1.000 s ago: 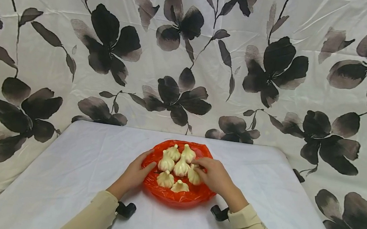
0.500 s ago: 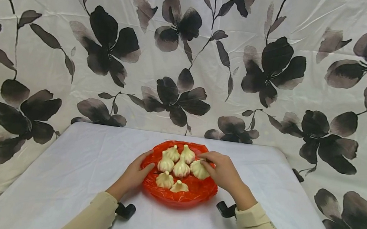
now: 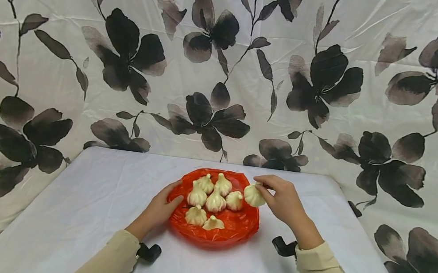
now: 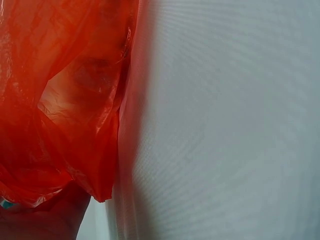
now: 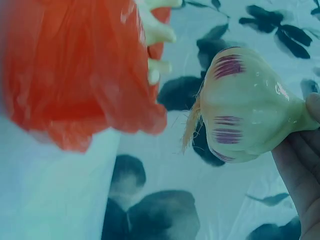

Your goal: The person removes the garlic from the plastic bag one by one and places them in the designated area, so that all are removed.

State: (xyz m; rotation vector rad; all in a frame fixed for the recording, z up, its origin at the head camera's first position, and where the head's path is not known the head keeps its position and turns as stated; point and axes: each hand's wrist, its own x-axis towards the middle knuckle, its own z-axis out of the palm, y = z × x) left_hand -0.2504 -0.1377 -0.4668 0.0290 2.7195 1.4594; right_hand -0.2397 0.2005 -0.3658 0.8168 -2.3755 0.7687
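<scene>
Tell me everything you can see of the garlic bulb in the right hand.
The garlic bulb is plump and pale cream, smooth and shiny, with purple streaks on its sides. It narrows to a neck; wispy tan roots hang at the other end. Whether it is real or a model, I can't tell. The right hand's grip pinches it by the neck. It is held up at the red bag's right side, and the right wrist view shows a gap between them.

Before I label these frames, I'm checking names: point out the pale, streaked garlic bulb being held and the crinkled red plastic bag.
Pale, streaked garlic bulb (image 5: 250, 107): right wrist view, middle of its body.
Crinkled red plastic bag (image 3: 235, 226): head view, bare patch at its lower right.
</scene>
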